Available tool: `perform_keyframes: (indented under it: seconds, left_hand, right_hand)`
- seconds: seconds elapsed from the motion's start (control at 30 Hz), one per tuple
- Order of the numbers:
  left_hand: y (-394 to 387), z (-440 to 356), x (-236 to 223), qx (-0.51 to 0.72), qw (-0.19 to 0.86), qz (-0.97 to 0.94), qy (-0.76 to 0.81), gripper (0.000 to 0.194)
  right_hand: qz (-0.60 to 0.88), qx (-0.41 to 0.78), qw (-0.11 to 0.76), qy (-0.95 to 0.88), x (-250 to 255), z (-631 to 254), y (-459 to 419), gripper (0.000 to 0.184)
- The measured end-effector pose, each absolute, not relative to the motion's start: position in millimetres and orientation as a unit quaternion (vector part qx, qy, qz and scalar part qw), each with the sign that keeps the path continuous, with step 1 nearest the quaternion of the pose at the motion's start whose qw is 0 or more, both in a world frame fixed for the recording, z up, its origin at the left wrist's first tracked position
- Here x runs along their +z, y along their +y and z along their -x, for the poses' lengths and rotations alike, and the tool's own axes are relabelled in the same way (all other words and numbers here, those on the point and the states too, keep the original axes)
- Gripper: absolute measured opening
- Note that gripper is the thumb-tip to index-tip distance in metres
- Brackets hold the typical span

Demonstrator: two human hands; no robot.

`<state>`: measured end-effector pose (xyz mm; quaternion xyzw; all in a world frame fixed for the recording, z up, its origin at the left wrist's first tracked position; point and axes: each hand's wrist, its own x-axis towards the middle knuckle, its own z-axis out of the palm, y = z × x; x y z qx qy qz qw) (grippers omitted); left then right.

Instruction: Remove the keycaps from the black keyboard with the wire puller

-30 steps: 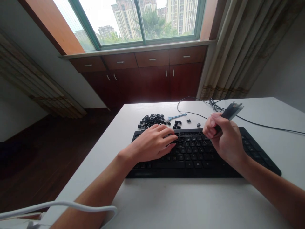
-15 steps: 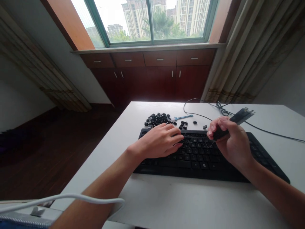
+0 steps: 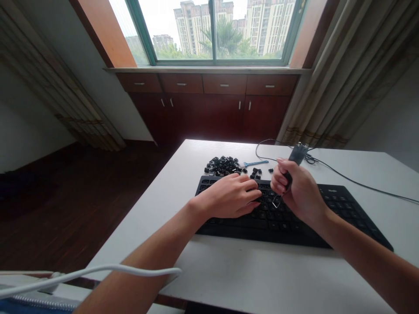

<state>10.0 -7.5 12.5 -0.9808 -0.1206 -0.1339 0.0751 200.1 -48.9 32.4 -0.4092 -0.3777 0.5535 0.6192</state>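
A black keyboard (image 3: 248, 231) lies across the white table; some key positions near my left hand look bare of caps. Over its left half rests my left hand (image 3: 234, 196), palm down with fingers stretched, holding nothing that I can see. My right hand (image 3: 296, 187) is closed around a dark-handled keycap puller (image 3: 297, 155), held above the middle of the keys. Its wire loop (image 3: 276, 201) points down close to the keys; whether it touches one I cannot tell. Behind the keyboard sits a pile of black keycaps (image 3: 224, 165), with several loose keycaps (image 3: 255, 173) beside it.
A small blue brush (image 3: 257, 163) lies right of the pile. The keyboard's black cable (image 3: 353, 179) runs along the table (image 3: 278, 279) behind my right hand. A white cord (image 3: 131, 271) crosses my left forearm. Cabinets (image 3: 209, 111) stand beyond the table under a window.
My right hand has tipped the keycap puller more upright, and its loop now hangs lower over the keys. My left hand keeps its place on the keyboard. The whole view has shifted slightly.
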Motion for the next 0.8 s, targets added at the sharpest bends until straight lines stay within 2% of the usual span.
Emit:
perform_keyframes:
  seconds: [0.2,0.6,0.8]
  left_hand:
    - [-8.3,-11.0,14.6,-0.148,0.083,0.980,-0.106,0.027]
    - [-9.7,-13.7,13.3,-0.152,0.086,0.980,-0.092,0.027]
    - [-10.9,-14.4,14.5,-0.146,0.085,0.982,-0.090,0.027]
  right_hand:
    - [0.394,0.517,0.662,-0.373,24.1,-190.0,-44.9,0.036]
    - [0.368,0.524,0.675,-0.365,13.9,-185.9,-58.2,0.037]
    - [0.349,0.473,0.694,-0.415,1.7,-180.2,-54.5,0.043]
